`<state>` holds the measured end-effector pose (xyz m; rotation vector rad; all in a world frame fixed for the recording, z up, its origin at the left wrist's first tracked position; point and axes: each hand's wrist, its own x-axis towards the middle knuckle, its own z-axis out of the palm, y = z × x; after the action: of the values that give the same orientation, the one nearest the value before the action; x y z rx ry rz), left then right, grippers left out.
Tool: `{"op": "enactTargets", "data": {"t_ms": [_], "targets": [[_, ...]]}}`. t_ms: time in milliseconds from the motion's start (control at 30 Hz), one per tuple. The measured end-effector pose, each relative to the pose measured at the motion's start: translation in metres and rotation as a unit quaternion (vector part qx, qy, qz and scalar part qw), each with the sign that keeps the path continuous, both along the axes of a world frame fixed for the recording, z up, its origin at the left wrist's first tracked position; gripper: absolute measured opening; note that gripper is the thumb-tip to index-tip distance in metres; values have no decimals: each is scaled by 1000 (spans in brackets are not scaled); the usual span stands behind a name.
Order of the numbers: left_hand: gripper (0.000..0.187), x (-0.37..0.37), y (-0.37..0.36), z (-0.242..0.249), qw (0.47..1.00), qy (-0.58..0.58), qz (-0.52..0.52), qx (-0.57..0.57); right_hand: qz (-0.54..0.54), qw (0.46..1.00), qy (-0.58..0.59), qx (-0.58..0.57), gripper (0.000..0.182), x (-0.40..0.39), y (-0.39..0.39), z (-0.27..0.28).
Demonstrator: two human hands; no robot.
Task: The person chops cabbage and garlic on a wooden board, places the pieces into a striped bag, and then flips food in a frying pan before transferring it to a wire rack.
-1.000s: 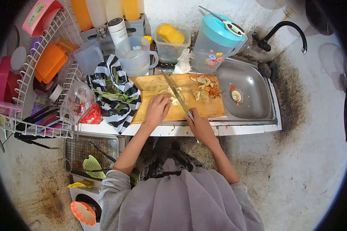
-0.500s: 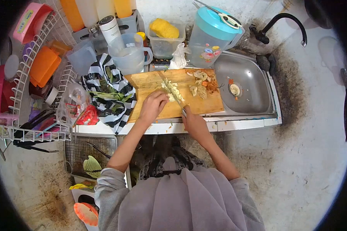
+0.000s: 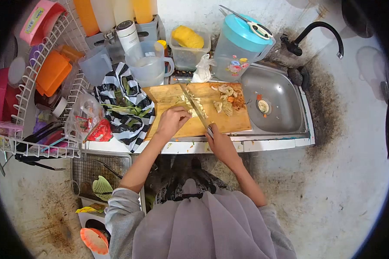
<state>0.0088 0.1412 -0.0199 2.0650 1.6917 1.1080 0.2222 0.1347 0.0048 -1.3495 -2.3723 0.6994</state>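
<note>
Two hands are seen at work over a wooden cutting board that is laid across the counter, its near long edge running close to the counter's front lip and its right end reaching the rim of the steel sink. The right hand is closed around the handle of a knife, fingers wrapped tight, and the blade is angled away toward 11 o'clock across the board. The left hand is set on the board just left of the blade, fingers curled together and pressed down on pale chopped vegetable, which is partly hidden beneath them. These pale cut pieces are strung along the blade near the board's middle. At 2 o'clock from them a separate heap of scraps, pale with orange bits, is found near the board's far right corner. Bare wood is left at the board's near right corner and far left corner. A striped cloth bearing green stalks is pressed against the board's left edge, and jugs are crowded along the far edge, among them a clear measuring jug and a teal-lidded pitcher.
</note>
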Motion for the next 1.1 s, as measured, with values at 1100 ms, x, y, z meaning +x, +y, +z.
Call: {"op": "enactTargets", "data": {"t_ms": [1100], "targets": [[6,8,5,-4,999,-26,42,11,23,1000,2,-12,29,5,2,-4]]}}
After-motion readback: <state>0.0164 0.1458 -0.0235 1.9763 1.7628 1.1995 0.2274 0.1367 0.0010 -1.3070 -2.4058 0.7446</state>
